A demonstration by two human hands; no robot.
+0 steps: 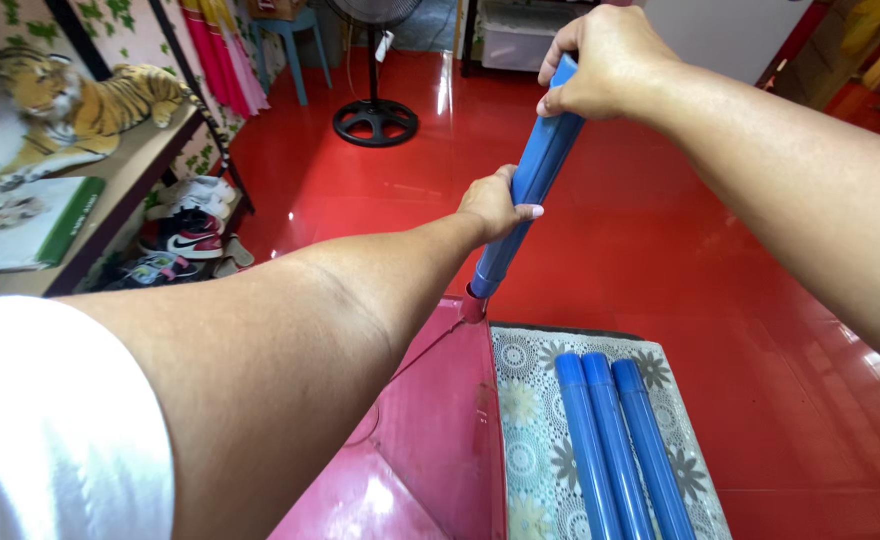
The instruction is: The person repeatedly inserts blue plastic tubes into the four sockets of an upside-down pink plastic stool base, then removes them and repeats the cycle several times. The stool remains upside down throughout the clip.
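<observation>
Both my hands grip one blue plastic pipe point(537, 170) that stands tilted, its lower end set on a small red fitting point(474, 305) at the corner of a pink transparent sheet point(430, 430). My left hand point(495, 205) is wrapped round the pipe's middle. My right hand point(605, 62) is closed over its top end. Three more blue pipes point(615, 440) lie side by side on a table covered with a lace-patterned cloth point(525, 430) just below.
A glossy red floor point(660, 230) spreads ahead. A standing fan's black base point(375, 120) sits further back. At the left, a shelf point(110, 190) carries a toy tiger point(80, 100) and a green book point(30, 220), with shoes point(182, 232) underneath.
</observation>
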